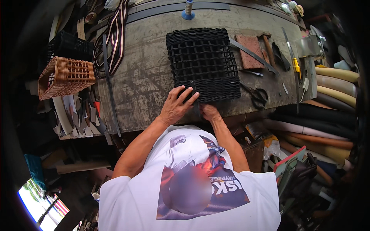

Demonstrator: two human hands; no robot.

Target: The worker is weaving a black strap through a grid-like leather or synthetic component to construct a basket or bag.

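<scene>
Bright even daylight on centre; dark, fisheye-bent, vignetted edges.

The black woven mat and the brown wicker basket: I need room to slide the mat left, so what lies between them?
In the head view, between the black woven mat and the brown wicker basket lie bare worn tabletop, a dark strap and striped webbing.
</scene>
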